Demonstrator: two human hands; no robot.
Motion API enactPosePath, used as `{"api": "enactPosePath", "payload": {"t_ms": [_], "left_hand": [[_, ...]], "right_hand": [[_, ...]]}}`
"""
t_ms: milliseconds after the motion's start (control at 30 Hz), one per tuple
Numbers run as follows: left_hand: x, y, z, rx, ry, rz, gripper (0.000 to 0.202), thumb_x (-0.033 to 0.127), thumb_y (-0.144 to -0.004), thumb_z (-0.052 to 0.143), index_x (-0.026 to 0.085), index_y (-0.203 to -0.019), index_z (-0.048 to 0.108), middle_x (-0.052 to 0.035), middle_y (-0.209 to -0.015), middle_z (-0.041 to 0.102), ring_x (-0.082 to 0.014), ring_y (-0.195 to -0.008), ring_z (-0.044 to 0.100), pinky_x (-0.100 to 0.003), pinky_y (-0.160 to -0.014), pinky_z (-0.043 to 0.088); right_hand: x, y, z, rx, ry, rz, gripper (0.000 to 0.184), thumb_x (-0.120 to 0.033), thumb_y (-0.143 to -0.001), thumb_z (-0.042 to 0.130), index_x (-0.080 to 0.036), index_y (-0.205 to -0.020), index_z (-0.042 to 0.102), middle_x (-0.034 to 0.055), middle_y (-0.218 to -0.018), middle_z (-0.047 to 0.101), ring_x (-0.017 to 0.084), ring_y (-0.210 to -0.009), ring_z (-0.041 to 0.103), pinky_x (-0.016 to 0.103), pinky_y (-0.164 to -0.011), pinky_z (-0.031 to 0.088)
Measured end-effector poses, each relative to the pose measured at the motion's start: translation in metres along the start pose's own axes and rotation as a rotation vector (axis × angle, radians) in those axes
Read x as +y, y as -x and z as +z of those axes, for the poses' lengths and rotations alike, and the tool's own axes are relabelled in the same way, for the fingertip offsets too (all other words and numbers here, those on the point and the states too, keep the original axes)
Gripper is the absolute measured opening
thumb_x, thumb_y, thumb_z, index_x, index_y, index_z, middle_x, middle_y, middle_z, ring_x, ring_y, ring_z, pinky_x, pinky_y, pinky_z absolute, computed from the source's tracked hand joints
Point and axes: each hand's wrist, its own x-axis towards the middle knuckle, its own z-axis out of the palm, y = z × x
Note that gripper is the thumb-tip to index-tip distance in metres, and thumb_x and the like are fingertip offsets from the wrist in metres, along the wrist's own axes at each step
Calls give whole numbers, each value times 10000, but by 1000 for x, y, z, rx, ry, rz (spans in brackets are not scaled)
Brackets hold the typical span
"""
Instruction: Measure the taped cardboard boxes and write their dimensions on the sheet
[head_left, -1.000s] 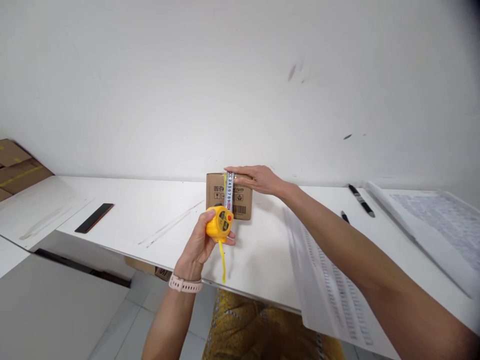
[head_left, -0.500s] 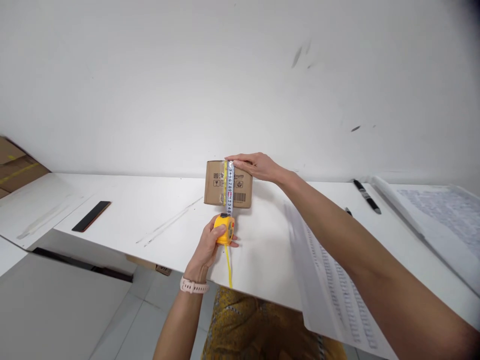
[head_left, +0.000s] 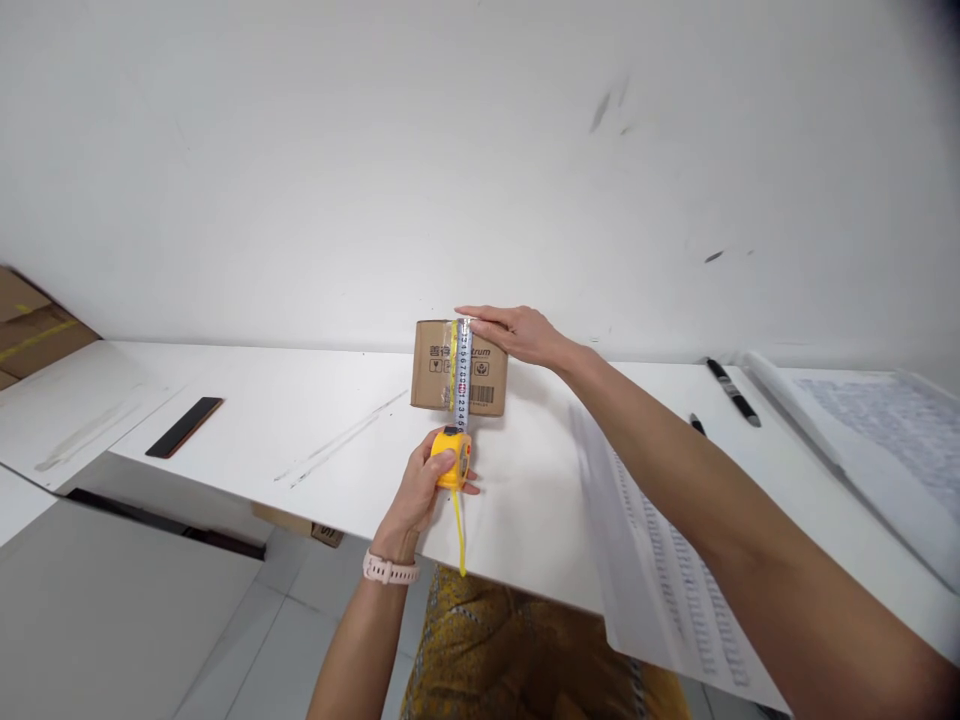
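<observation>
A small brown cardboard box (head_left: 431, 385) with printed symbols and a barcode stands on the white table near the wall. My left hand (head_left: 420, 485) is closed around a yellow tape measure (head_left: 448, 462) just in front of the box, its yellow strap hanging toward me. From the case the white numbered blade (head_left: 462, 385) runs up the box's near face to its top edge. There, my right hand (head_left: 517, 332) pinches the blade's end against the box, thumb on the near face and fingers along the top.
Printed sheets (head_left: 660, 570) lie under my right forearm, and more papers (head_left: 885, 430) are at the far right beside a black marker (head_left: 733, 392). A black flat bar (head_left: 185, 427) lies on the left. Another cardboard box (head_left: 37, 330) stands at the left edge.
Almost nothing differs; the view shifts slightly, while both hands, the tape measure and the box keep the same arrangement.
</observation>
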Motion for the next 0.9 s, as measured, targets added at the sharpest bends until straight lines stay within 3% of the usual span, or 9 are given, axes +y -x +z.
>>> {"api": "enactPosePath", "payload": {"t_ms": [100,333,467,567,633,700,767,833,900], "left_hand": [[5,26,-1,13,106,1,555,439,-700,763,137,-1137,600,-78,-971,647,-213,-667,689,-333,-532,606],[17,115,-17,152,193,80,620,470,-662,787,177,-1189,647,-113,-1098,665,-230,-706,672,-333,-518,598],[9,143,-13,130,110,-52,731,508,-609,829,209,-1242,623,-109,-1064,651,-233,-713,653,-325,-507,579],[-7,152,-3,20,40,-199,792,557,-584,839,233,-1265,599,-83,-927,637,-237,-714,638,-319,-518,559],[-19,154,5,-69,-17,-280,801,592,-607,813,251,-1293,578,-82,-933,626,-226,-724,617,-313,-544,543],[-27,153,12,-166,-82,-336,803,609,-617,798,268,-1307,569,-77,-962,613,-202,-715,583,-290,-553,510],[-30,146,20,-259,-152,-343,802,615,-621,790,274,-1311,564,-73,-983,600,-184,-714,550,-270,-562,474],[-26,135,29,-326,-209,-295,816,609,-655,768,291,-1363,514,-86,-1078,580,-200,-776,553,-268,-589,458],[-17,122,42,-350,-239,-224,838,559,-703,750,320,-1436,421,-98,-1198,541,-234,-895,562,-281,-658,466]], "right_hand": [[-8,10,3,13,55,48,515,-552,-972,415,-396,-1461,450,-23,-1269,686,274,-1133,635,462,-945,497],[-31,71,51,62,253,-189,435,-510,-955,500,-262,-1286,634,69,-1382,608,290,-1275,546,461,-1046,444],[-40,108,59,65,121,-217,495,-521,-971,449,-244,-1365,561,101,-1433,554,299,-1386,430,512,-1153,323],[-49,138,36,74,-207,-69,526,-522,-1018,295,-294,-1480,399,85,-1343,608,261,-1272,533,485,-1035,442],[-56,160,17,61,-376,38,494,-525,-1020,291,-310,-1439,440,57,-1084,685,214,-999,642,388,-835,527],[-62,182,2,38,-434,127,415,-529,-1003,366,-278,-1213,621,10,-788,632,159,-686,592,297,-620,486],[-66,204,-6,52,-428,181,377,-505,-992,416,-244,-927,679,-22,-628,524,124,-526,461,264,-500,387],[-69,222,-9,96,-397,179,371,-450,-1004,412,-238,-820,655,-27,-591,498,117,-494,417,263,-470,344],[-74,237,-7,134,-334,86,306,-373,-1009,422,-243,-842,644,-11,-639,570,126,-539,486,267,-503,386]]}}
